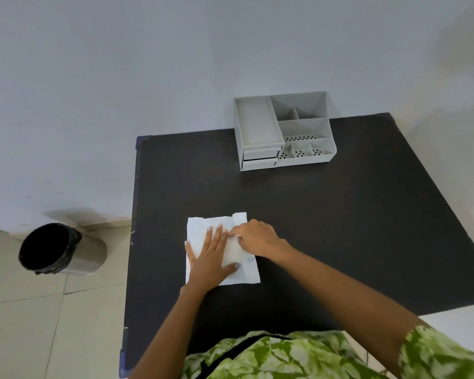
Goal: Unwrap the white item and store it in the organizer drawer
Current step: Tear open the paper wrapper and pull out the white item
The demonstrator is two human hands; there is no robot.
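Illumination is soft, even and moderately bright, with no glare on the matte black table (340,228). Faint diffuse shadows fall on the wall (121,77) behind the bin (58,248) and at the upper right corner. Wide-angle distortion bends table edges; detail is slightly soft throughout.

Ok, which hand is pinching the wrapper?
The right hand: its fingertips grip the white wrapper, while the left hand lies flat on it.

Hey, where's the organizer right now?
In the head view, the organizer stands at the table's far edge against the wall, right of centre, well beyond both hands and the white item.
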